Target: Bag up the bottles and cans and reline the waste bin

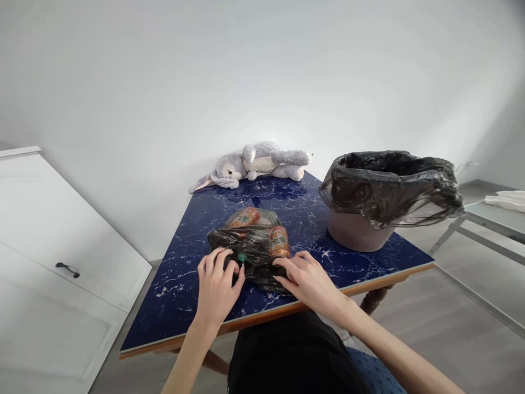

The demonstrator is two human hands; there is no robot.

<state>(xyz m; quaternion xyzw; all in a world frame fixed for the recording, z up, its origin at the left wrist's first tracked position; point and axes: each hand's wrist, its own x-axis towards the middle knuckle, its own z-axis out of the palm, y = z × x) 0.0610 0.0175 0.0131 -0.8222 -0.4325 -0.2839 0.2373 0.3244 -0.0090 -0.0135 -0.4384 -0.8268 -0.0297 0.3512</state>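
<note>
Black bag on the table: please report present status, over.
Left hand, right hand: both touching black bag. Orange items showing in it. Lined bin at right, apart.

Bag (246, 238) is obscuring most of its contents; liner (377, 197) is covering the bin's (356, 232) upper wall. Bottom edge is cropping your forearms (186, 353); left edge, the cabinet (49, 219).

Two hands in total, so one left hand (217, 284) and one right hand (309, 282). Dark plastic bags? I make it two: one loose bag (221, 237), one liner (356, 191) on the only bin (361, 232). I can spot two orange printed packs (279, 239), can't tell if more are buried tbh. One plush bunny (262, 161), one worktop (176, 295), one dark handle (68, 270).
</note>
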